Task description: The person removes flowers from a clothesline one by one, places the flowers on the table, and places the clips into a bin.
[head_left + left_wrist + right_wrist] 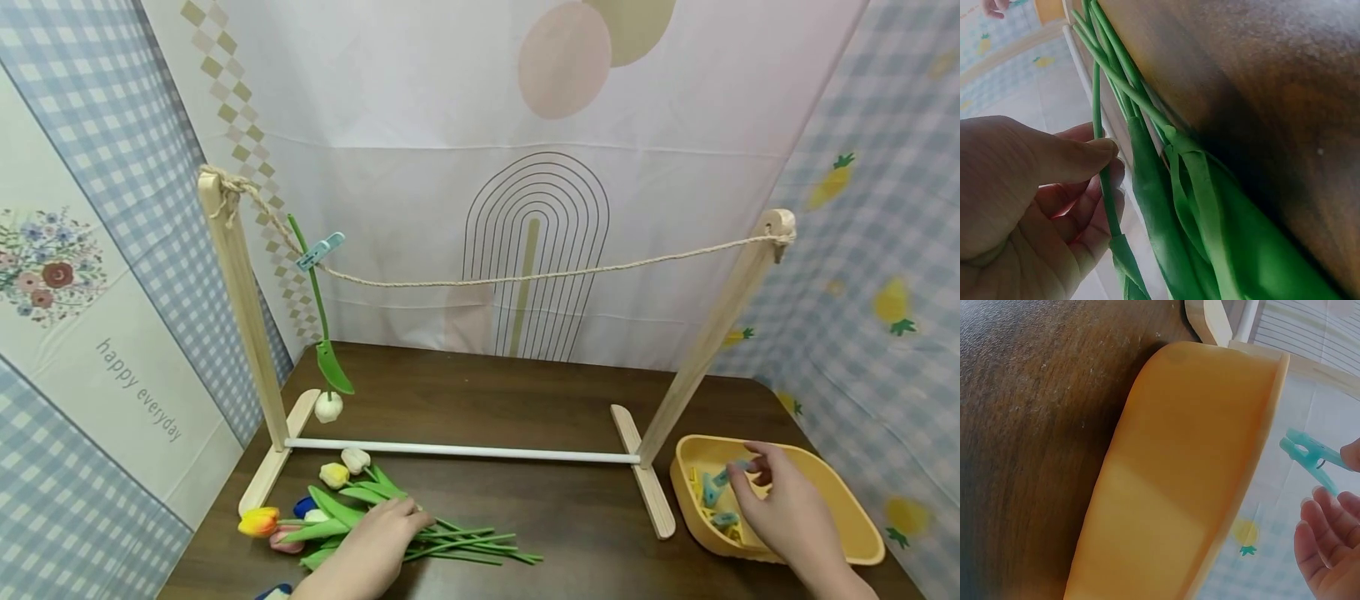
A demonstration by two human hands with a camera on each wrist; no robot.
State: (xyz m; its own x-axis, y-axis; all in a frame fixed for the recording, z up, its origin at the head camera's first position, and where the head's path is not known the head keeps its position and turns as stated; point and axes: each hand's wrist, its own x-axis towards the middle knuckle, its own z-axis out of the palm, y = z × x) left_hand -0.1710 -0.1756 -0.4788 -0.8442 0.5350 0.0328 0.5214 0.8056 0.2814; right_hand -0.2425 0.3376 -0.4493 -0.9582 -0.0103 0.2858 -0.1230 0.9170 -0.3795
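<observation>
My left hand [378, 537] is over a bunch of artificial tulips [330, 512] lying on the table. In the left wrist view, its thumb and fingers pinch one green tulip stem [1097, 100] beside the other stems and leaves. Above the yellow basket [847, 508], my right hand [787, 504] holds a teal clothespin [1313, 455] between thumb and fingers. Several teal and yellow clothespins [725, 519] lie in the basket's left part. A white tulip [328, 406] hangs head down from the rope, its stem gripped by another teal clothespin [321, 251].
A wooden stand has a left post [243, 317], a right post [708, 333] and a white bar [465, 451] low between them. The sagging rope [480, 282] joins the post tops. Patterned cloths [420, 192] surround the brown table [465, 392].
</observation>
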